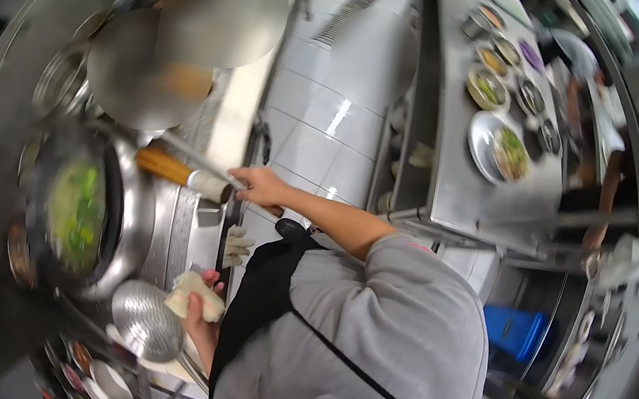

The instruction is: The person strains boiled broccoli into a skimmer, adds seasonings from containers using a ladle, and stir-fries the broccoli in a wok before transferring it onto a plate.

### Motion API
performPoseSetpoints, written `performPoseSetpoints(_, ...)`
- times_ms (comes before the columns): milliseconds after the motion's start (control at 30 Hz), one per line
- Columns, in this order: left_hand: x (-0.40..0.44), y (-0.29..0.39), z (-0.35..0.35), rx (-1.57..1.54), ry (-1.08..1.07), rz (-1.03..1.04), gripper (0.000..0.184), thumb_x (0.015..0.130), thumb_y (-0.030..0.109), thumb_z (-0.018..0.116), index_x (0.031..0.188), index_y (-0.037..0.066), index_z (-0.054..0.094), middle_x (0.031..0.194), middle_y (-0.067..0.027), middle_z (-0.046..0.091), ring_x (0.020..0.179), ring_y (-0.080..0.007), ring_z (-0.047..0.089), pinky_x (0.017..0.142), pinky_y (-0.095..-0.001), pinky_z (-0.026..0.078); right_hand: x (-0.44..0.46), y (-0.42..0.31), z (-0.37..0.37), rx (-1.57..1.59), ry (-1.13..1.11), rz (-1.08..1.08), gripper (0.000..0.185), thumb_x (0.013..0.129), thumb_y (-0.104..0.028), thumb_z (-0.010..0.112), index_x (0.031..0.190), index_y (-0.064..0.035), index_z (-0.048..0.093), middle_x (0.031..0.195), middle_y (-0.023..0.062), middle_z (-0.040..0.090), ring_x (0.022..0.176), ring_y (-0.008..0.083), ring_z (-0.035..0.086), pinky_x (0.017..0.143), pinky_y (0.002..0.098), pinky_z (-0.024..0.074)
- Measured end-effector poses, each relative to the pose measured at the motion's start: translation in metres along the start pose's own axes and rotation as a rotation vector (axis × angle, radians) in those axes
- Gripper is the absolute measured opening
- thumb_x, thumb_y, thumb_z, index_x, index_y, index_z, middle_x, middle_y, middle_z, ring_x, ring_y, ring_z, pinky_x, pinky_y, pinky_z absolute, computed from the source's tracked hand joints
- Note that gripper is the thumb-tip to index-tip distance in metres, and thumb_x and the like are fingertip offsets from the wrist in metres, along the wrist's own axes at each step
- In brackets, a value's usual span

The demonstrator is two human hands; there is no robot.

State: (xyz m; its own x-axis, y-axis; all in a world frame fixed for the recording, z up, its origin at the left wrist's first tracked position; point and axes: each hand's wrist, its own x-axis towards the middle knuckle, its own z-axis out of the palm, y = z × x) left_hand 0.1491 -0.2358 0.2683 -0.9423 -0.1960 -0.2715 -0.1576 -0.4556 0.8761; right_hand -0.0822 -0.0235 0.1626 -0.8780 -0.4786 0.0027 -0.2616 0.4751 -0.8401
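Note:
My right hand (262,188) is closed around the long metal handle (203,158) of a utensil; a grey blurred disc hides its far end. Just under that handle lies a wooden piece (163,165) with a grey cylindrical end. My left hand (201,315) grips a folded pale cloth (191,297), fingers wrapped round it. A wok (120,212) on the stove holds leafy greens (77,206) in pale liquid. Beside my left hand rests a round perforated strainer (147,321).
Behind me across the tiled floor (301,99), a steel counter (458,199) bears several bowls and a plate of food (486,145). A co-worker's arm (608,191) shows at the right. A blue bin (513,331) stands behind me. Small bowls (110,381) sit at lower left.

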Motion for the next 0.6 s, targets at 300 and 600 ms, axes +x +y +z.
performPoseSetpoints(300, 0.035, 0.016, 0.007, 0.119, -0.326, -0.196, 0.063, 0.097, 0.047, 0.049, 0.138, 0.001, 0.037, 0.134, -0.0152, 0.052, 0.120, -0.0269, 0.053, 0.101, -0.0417, 0.042, -0.074, 0.052, 0.003, 0.607, -0.079, 0.616, 0.046, 0.095, -0.035, 0.049, 0.131, -0.0085, 0.057, 0.076, 0.0109, 0.067, 0.058, 0.0158, 0.062, 0.046, 0.0303, 0.0499)
performPoseSetpoints(600, 0.031, 0.034, 0.016, 0.303, -0.235, -0.217, 0.044, 0.095, 0.047, 0.055, 0.105, 0.004, 0.052, 0.091, -0.0078, 0.058, 0.080, -0.0183, 0.057, 0.074, -0.0326, 0.047, -0.082, 0.050, 0.001, 0.651, -0.022, 0.665, 0.051, 0.096, -0.043, 0.045, 0.127, -0.0040, 0.058, 0.083, 0.0119, 0.066, 0.059, 0.0168, 0.063, 0.046, 0.0297, 0.0516)
